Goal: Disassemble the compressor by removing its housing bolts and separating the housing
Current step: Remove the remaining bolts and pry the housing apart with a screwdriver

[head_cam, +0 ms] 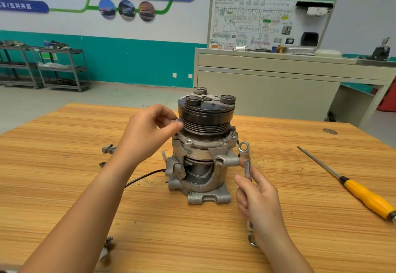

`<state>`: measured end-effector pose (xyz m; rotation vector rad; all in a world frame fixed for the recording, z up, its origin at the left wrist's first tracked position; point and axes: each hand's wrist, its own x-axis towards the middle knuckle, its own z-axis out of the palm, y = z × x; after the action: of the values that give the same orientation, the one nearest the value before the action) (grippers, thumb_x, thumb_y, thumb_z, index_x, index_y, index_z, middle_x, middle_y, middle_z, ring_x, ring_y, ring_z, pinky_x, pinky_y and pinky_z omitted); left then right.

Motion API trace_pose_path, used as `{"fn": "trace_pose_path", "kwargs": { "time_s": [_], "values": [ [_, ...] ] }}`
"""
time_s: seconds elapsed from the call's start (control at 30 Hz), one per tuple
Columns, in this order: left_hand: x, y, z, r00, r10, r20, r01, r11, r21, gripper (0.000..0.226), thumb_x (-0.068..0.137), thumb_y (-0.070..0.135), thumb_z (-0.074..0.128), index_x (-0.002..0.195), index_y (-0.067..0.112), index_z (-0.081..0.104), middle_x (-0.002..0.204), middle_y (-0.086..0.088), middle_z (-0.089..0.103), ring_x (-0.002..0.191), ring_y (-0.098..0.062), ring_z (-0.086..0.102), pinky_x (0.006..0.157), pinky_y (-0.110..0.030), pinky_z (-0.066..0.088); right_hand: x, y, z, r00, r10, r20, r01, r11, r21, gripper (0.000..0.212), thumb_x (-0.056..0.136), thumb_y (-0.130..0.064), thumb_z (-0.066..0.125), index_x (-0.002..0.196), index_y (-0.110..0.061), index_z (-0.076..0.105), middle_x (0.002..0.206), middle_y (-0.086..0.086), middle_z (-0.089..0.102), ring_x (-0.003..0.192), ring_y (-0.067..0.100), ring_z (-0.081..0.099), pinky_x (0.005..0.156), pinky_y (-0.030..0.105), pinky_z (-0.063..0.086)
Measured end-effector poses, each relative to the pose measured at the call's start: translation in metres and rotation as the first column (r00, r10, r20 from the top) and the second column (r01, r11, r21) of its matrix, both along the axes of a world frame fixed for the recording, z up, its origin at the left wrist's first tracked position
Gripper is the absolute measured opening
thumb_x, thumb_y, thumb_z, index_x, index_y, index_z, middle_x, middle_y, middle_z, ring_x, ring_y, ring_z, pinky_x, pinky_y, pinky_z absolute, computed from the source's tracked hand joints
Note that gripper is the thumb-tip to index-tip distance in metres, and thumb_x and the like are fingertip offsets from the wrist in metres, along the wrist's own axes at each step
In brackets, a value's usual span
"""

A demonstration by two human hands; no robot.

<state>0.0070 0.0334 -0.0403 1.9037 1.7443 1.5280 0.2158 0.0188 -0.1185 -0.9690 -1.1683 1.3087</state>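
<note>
While a steel ring spanner (247, 164) is gripped by right hand (259, 205), grey metal compressor (202, 150) is pinched at nine o'clock by left hand (147, 133).

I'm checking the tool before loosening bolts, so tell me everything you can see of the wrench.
The wrench is slim, silvery metal, with a ring end on top. The right hand grips its shaft, holding it nearly upright just right of the compressor, ring on no bolt; its lower end pokes out below the hand.
</note>
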Motion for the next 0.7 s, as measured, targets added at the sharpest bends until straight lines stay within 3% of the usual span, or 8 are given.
{"fn": "trace_pose_path", "kwargs": {
  "time_s": [0.13,0.2,0.33,0.5,0.7],
  "values": [
    [-0.007,-0.003,0.008,0.965,-0.191,0.182,0.209,0.974,-0.086,0.022,0.084,0.003,0.064,0.097,0.021,0.062,0.091,0.009,0.067,0.08,0.007,0.063,0.068,-0.005,0.047,0.001,0.004,0.005,1.0,-0.011,-0.003,0.011,1.0,0.027,0.025,0.091,-0.006,0.049,0.11,-0.019,0.059,0.044,-0.006,0.028,0.034,0.004,0.023,0.031,0.015,0.02],
    [-0.01,-0.004,0.011,0.971,-0.202,0.126,0.218,0.967,-0.129,0.023,0.082,-0.002,0.065,0.095,0.017,0.064,0.087,0.007,0.068,0.076,0.005,0.064,0.066,-0.005,0.047,0.002,0.006,0.005,1.0,-0.015,0.005,0.015,0.999,0.037,0.023,0.091,-0.006,0.048,0.107,-0.017,0.06,0.043,-0.006,0.029,0.033,0.004,0.024,0.031,0.015,0.02],
    [-0.009,0.002,0.019,0.99,-0.079,-0.119,0.065,0.991,-0.116,0.016,0.078,0.017,0.074,0.088,0.02,0.062,0.078,0.008,0.063,0.069,0.0,0.058,0.065,-0.011,0.046,0.002,0.008,0.002,0.999,-0.035,0.008,0.035,0.998,0.046,0.025,0.091,-0.006,0.049,0.105,-0.021,0.062,0.044,-0.005,0.028,0.035,0.004,0.024,0.032,0.016,0.02],
    [-0.017,0.001,0.027,0.97,-0.235,-0.066,0.213,0.947,-0.239,0.025,0.078,0.004,0.072,0.083,0.026,0.061,0.082,0.011,0.067,0.073,0.007,0.064,0.065,-0.005,0.047,0.002,0.009,0.001,0.999,-0.03,0.013,0.029,0.999,0.045,0.024,0.09,-0.007,0.05,0.105,-0.022,0.062,0.044,-0.005,0.029,0.035,0.005,0.024,0.032,0.016,0.02],
    [-0.011,0.006,0.027,0.954,-0.164,-0.25,0.101,0.964,-0.248,0.009,0.085,0.021,0.066,0.084,0.027,0.06,0.082,0.01,0.063,0.076,0.0,0.058,0.069,-0.013,0.048,0.002,0.009,0.001,0.999,-0.034,0.012,0.033,0.999,0.028,0.022,0.091,-0.008,0.05,0.106,-0.021,0.06,0.042,-0.005,0.031,0.033,0.005,0.024,0.032,0.015,0.02]
  ]
}}
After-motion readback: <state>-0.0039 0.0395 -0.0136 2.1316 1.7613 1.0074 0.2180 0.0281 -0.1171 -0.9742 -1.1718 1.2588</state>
